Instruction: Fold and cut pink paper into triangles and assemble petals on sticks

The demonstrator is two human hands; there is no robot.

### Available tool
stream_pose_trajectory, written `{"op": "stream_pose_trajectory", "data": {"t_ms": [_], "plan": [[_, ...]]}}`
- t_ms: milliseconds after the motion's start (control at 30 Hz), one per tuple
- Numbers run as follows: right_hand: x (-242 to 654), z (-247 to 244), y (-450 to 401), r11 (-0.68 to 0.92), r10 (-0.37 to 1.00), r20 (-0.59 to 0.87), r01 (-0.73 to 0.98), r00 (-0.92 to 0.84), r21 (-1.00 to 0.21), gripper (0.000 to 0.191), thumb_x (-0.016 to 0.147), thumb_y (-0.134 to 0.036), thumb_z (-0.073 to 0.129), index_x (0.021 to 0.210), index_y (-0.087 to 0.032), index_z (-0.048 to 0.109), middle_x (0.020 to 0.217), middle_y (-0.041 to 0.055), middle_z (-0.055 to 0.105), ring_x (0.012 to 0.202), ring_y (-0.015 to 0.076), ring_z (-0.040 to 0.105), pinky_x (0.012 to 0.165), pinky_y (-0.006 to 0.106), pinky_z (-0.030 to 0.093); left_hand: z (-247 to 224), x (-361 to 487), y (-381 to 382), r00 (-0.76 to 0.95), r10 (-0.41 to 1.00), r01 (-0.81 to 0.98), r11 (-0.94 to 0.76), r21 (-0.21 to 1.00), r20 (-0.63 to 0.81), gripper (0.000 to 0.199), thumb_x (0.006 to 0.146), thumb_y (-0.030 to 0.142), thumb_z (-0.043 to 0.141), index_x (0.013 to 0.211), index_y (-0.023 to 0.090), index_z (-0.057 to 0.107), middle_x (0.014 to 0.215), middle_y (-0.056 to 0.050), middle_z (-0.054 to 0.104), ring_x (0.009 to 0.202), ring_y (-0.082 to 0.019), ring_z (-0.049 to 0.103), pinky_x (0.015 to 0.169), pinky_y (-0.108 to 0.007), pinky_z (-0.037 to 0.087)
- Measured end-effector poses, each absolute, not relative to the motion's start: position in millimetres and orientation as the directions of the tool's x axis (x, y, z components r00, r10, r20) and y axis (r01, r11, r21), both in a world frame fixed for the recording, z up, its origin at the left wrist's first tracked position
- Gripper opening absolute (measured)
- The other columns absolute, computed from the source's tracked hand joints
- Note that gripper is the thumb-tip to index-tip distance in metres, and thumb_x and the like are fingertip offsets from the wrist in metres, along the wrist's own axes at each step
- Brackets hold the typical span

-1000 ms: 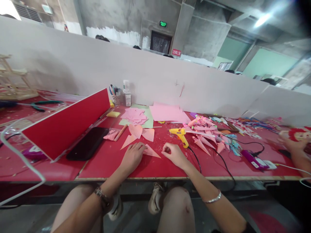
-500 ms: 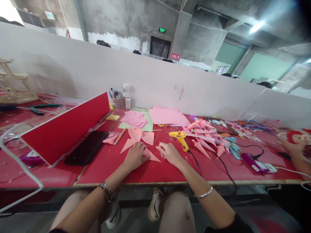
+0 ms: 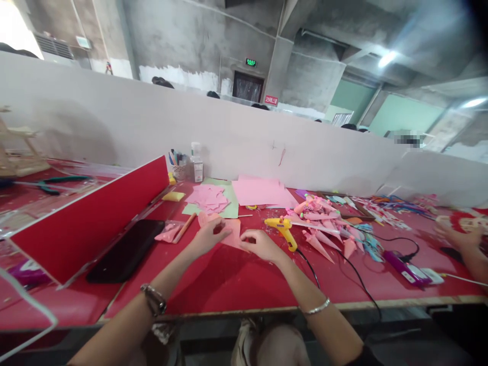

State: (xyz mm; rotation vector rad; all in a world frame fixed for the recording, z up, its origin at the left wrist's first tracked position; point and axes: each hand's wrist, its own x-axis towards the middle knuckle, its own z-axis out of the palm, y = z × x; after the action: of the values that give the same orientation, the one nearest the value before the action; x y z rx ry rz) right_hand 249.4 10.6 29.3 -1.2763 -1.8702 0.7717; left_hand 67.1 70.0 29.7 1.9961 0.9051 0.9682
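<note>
Pink paper [image 3: 233, 238] spans the gap between left hand [image 3: 209, 235] and right hand [image 3: 263, 245], both with curled fingers; whether either grips it cannot be told. Yellow glue gun [image 3: 285, 232] lies on the red bench [image 3: 221, 287], just right of the right hand.

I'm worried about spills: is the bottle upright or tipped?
Upright: the bottle stands on the table, cap uppermost, beside the pen cup.

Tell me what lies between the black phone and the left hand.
In the head view, a clear bag of pink pieces and a brown stick lie between the black phone and the left hand.
</note>
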Motion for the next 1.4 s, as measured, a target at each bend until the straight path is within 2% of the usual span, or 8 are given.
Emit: {"op": "stream_pose_trajectory", "data": {"t_ms": [133,233,467,567,700,833,1200,1400], "plan": [[244.0,33.7,34.7,0.334,0.942,0.278,0.426,-0.189,-0.841,0.013,0.073,-0.022,0.052,0.062,-0.015,0.056,0.06,-0.0033,0.052,0.058,0.0099,0.046,0.056,0.021,0.035,31.6,76.6,84.4,0.413,0.847,0.197,-0.441,0.875,0.335,0.029,0.068,0.043,0.053,0.075,0.016,0.053,0.062,0.003,0.05,0.055,-0.01,0.043,0.051,-0.021,0.033],[235.8,25.9,54.1,0.331,0.944,0.302,0.371,-0.135,-0.868,0.014,0.075,-0.026,0.05,0.068,-0.015,0.056,0.065,-0.0018,0.054,0.061,0.0103,0.047,0.059,0.021,0.037,21.6,84.7,95.5,0.365,0.872,0.174,-0.408,0.897,0.326,0.03,0.064,0.045,0.057,0.063,0.015,0.052,0.056,0.002,0.05,0.053,-0.011,0.044,0.05,-0.022,0.034],[217.0,-2.0,79.5,0.276,0.959,0.241,0.308,-0.146,-0.911,0.019,0.074,-0.029,0.05,0.062,-0.015,0.051,0.053,-0.0048,0.045,0.051,0.0081,0.04,0.049,0.019,0.032,1.9,80.5,118.3,0.253,0.92,0.164,-0.346,0.924,0.299,0.037,0.06,0.049,0.06,0.049,0.015,0.049,0.045,0.005,0.045,0.047,-0.01,0.041,0.046,-0.022,0.032],[214.5,-5.7,81.0,0.267,0.956,0.214,0.299,-0.199,-0.916,0.017,0.074,-0.027,0.051,0.064,-0.014,0.053,0.053,-0.0048,0.045,0.051,0.0079,0.039,0.048,0.019,0.031,-1.9,76.5,120.7,0.202,0.934,0.184,-0.332,0.925,0.295,0.037,0.06,0.046,0.06,0.045,0.016,0.046,0.042,0.006,0.041,0.045,-0.009,0.037,0.044,-0.021,0.028],[213.8,-6.5,78.8,0.292,0.949,0.234,0.306,-0.212,-0.906,0.015,0.075,-0.025,0.051,0.065,-0.015,0.054,0.062,-0.0033,0.05,0.06,0.0093,0.043,0.056,0.02,0.034,-4.1,75.3,121.5,0.162,0.944,0.195,-0.316,0.929,0.287,0.036,0.062,0.044,0.058,0.044,0.017,0.044,0.041,0.006,0.041,0.044,-0.009,0.037,0.044,-0.021,0.027],[213.8,-9.1,76.7,0.28,0.952,0.218,0.32,-0.216,-0.905,0.023,0.078,-0.027,0.048,0.058,-0.015,0.05,0.055,-0.004,0.045,0.055,0.0088,0.04,0.051,0.019,0.032,-1.9,74.0,121.8,0.13,0.95,0.182,-0.305,0.935,0.284,0.035,0.061,0.044,0.058,0.043,0.016,0.046,0.042,0.004,0.045,0.046,-0.01,0.04,0.046,-0.022,0.03],[219.5,-10.2,66.4,0.338,0.927,0.249,0.34,-0.28,-0.877,0.014,0.076,-0.021,0.053,0.066,-0.015,0.061,0.062,-0.0023,0.057,0.06,0.0103,0.049,0.058,0.021,0.037,-0.9,67.3,123.1,0.085,0.97,0.033,-0.232,0.972,0.229,0.035,0.066,0.047,0.057,0.052,0.016,0.048,0.046,0.005,0.045,0.044,-0.009,0.042,0.045,-0.021,0.032],[220.6,-16.3,71.9,0.352,0.936,0.321,0.349,-0.146,-0.869,0.01,0.072,-0.022,0.055,0.064,-0.015,0.056,0.063,-0.0018,0.056,0.061,0.0119,0.05,0.059,0.022,0.038,4.4,72.1,114.7,0.125,0.972,-0.084,-0.192,0.978,0.201,0.028,0.065,0.042,0.06,0.063,0.016,0.05,0.051,0.006,0.048,0.046,-0.008,0.045,0.046,-0.02,0.035]]}}
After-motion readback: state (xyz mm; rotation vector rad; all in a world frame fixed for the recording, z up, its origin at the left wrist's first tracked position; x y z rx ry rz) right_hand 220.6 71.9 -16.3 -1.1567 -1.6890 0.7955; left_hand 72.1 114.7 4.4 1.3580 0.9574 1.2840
